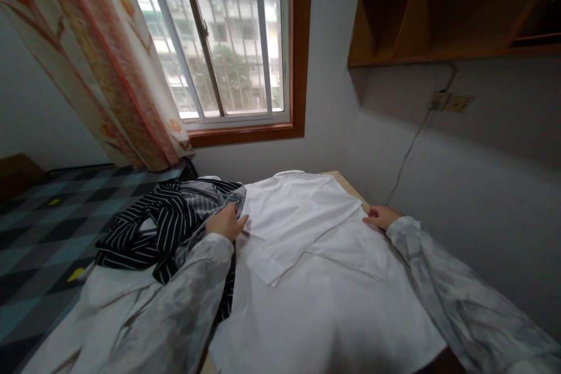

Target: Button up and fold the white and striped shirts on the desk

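Likely light and limp, the white shirt [328,310] spread on the worktop [346,184] suits a side-edge hold: the right hand [382,217] pinches there, the left hand [225,222] is half-open, grip unclear.

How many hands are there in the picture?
2. The left hand is at the left edge of the white shirt, beside the black striped cloth. The right hand is at the shirt's right edge. Both show plainly.
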The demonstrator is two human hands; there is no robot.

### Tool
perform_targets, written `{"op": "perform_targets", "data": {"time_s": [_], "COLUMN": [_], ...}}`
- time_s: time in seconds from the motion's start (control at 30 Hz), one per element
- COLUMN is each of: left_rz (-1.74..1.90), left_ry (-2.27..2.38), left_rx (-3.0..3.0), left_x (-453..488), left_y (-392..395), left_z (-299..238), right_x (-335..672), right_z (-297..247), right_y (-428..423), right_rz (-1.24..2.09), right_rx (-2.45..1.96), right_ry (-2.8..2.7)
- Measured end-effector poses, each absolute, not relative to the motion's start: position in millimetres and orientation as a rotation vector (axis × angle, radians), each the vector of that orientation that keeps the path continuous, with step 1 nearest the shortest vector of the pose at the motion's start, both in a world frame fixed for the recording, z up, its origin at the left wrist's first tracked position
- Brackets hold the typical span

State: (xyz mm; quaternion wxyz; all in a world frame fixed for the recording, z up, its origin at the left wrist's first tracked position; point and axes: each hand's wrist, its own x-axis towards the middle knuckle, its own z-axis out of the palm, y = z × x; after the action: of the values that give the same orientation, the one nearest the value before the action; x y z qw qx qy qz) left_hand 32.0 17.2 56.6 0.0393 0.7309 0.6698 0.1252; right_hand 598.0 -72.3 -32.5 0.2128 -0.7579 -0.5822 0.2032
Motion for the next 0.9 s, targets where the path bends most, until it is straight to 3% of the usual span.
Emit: {"op": "perform_targets", "data": {"time_s": [0.2,0.47,0.67,0.9], "left_rz": [0.451,0.353,0.326,0.366], "left_ry": [1.541,1.476,1.302,1.276], "left_rx": [2.511,2.382,2.344,2.149], "left_x": [121.2,179.9,161.4,144.5], "left_y": [10.9,17.6,22.6,47.8], "left_z": [59.8,12.6,5.7,4.9], "right_x": [572.6,581.5,593.2,579.9], "right_z": [-11.7,-7.4,-26.3,-57.8], "right_y": [-25.3,28.1,-10.3,-52.1], "right_rz": [0.306,0.475,0.643,0.289], "right_rx": [-2.011,-2.021,-1.873,-1.914], "right_ry": [-1.409,-1.381,-1.489,-1.493]}}
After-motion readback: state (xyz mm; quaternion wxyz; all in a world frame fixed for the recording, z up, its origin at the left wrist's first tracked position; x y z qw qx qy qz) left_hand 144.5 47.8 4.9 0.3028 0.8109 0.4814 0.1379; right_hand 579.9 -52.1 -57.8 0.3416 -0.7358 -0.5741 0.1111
